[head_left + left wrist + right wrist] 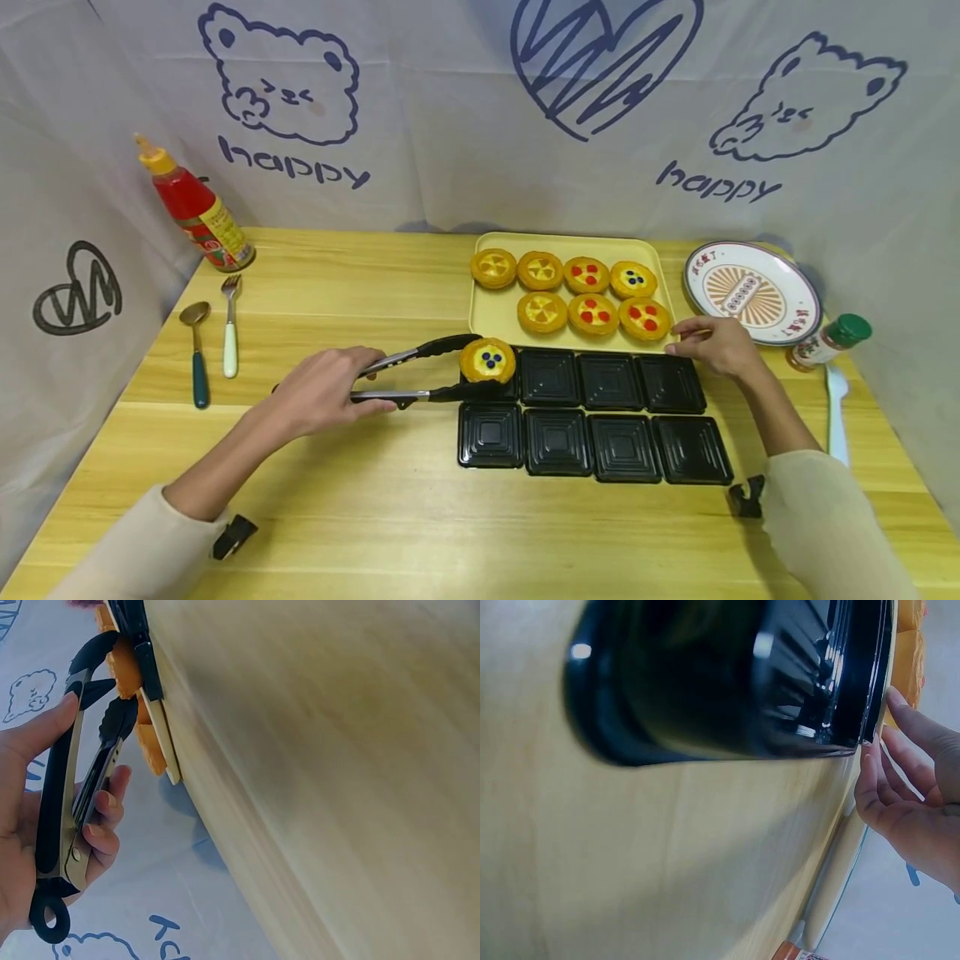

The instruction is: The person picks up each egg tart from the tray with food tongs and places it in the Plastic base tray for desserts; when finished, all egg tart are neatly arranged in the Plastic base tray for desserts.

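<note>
My left hand grips a pair of tongs with black tips. Between those tips sits an egg tart topped with blue dots, above the back-left black square tray row, partly covering one tray. At the front right corner of a yellow tray, my right hand pinches the rim with thumb and fingers. Several more tarts lie on that yellow tray, with yellow, red or blue toppings. In the right wrist view, the fingertips are beside a black tray's corner.
Black square trays stand in two rows in front of the yellow tray. To the right are a patterned plate, a green-capped shaker and a pale blue knife. A sauce bottle, spoon and fork occupy the left.
</note>
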A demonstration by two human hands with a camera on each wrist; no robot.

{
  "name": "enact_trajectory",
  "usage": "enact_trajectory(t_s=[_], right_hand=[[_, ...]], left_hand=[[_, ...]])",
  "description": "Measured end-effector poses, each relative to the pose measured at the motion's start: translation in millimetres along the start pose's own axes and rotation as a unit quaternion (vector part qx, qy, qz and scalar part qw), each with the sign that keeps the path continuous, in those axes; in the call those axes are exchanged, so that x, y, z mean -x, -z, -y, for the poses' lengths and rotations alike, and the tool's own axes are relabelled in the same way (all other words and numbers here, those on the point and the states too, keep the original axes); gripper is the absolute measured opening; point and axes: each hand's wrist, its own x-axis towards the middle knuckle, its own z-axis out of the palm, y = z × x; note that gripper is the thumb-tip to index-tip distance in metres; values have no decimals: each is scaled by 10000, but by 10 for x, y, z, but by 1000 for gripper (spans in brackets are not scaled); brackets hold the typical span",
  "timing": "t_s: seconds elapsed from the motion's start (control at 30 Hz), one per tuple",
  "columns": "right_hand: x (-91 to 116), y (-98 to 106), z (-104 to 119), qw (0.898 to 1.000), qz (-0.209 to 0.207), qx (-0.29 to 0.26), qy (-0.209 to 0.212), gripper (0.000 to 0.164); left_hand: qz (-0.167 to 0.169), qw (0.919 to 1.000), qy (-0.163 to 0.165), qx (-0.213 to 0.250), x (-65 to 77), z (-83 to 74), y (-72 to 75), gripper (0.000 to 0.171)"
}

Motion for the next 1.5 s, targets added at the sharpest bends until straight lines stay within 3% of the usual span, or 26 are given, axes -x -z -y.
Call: enact_trajectory(t_s=[0.23, 0.4, 0.63, 0.87, 1.07, 1.23, 1.5], right_hand=[[-4, 16, -2, 10000, 43, -81, 10, 48], [-10, 12, -6, 9999, 69, -81, 9, 48], [-12, 20, -1, 9999, 30, -112, 42, 47], [-11, 23, -9, 9999, 11, -143, 27, 47], [-13, 31, 10, 9999, 20, -119, 22, 47], [-21, 45, 30, 9999, 28, -134, 75, 48], [-11, 31, -2, 9996, 96, -250, 36, 47]], left_hand=[[250, 9995, 38, 183, -19, 21, 32, 75], [282, 9992, -37, 264, -115, 11, 115, 79], [173, 9996, 48, 230, -459, -116, 160, 79], [311, 9995, -30, 102, -867, -283, 107, 77], [480, 9986, 25, -217, -1088, -358, 63, 72], [478, 9982, 59, -353, -1145, -402, 62, 59], [362, 9977, -80, -569, -1109, -436, 47, 49]])
